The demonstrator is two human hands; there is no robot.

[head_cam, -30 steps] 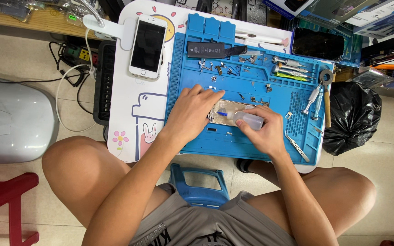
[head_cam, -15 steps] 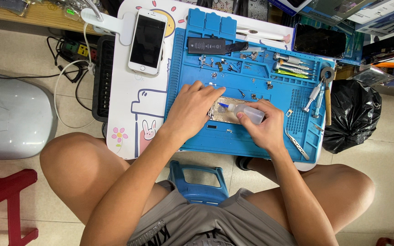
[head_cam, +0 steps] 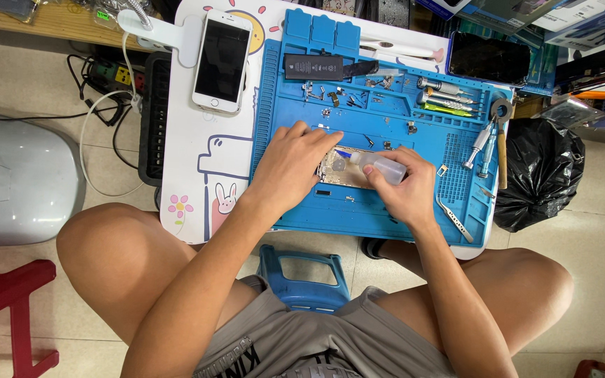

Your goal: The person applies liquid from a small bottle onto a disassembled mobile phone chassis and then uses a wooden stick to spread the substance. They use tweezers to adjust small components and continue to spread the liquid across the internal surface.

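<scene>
An opened phone housing point(head_cam: 341, 170), pale and metallic, lies in the middle of a blue work mat point(head_cam: 386, 210). My left hand point(head_cam: 292, 164) rests flat on its left end and holds it down. My right hand point(head_cam: 400, 189) grips a small clear squeeze bottle point(head_cam: 379, 165), whose thin nozzle points left onto the housing. A black phone battery point(head_cam: 314, 67) sits at the mat's far edge. Small screws and brackets point(head_cam: 344, 94) are scattered behind the housing.
A white phone point(head_cam: 222, 59) lies screen up on the white cartoon table point(head_cam: 204, 175). Screwdrivers point(head_cam: 446, 98), pliers point(head_cam: 488, 140) and tweezers point(head_cam: 455, 218) line the mat's right side. A black bag point(head_cam: 537, 175) stands right, a grey appliance point(head_cam: 15, 178) left, a red stool point(head_cam: 15, 308) below.
The view has shifted slightly. My hands stay on the housing; the bottle has tilted so its nozzle now sits over the housing's left half.
</scene>
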